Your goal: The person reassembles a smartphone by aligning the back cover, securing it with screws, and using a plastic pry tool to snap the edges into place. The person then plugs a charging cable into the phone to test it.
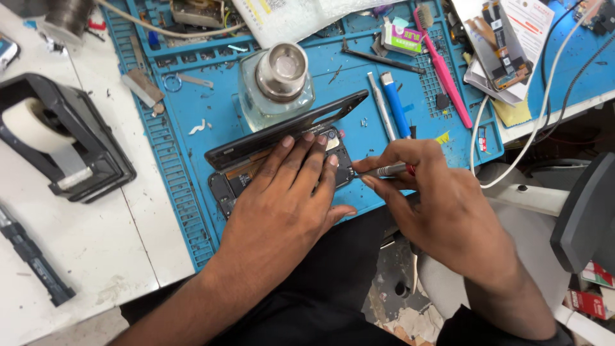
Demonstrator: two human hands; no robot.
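The left hand presses flat, fingers spread, on the opened black smartphone body at the blue silicone mat's near edge. At its 3 o'clock the right hand pinches a thin metal tool. The phone seems light, stiff and fragile; hold its edges. At 12 o'clock, a glass dispenser bottle holds clear liquid.

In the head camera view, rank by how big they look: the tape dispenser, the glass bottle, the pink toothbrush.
1. tape dispenser, clearly largest.
2. glass bottle.
3. pink toothbrush: about as long as the bottle, far thinner.
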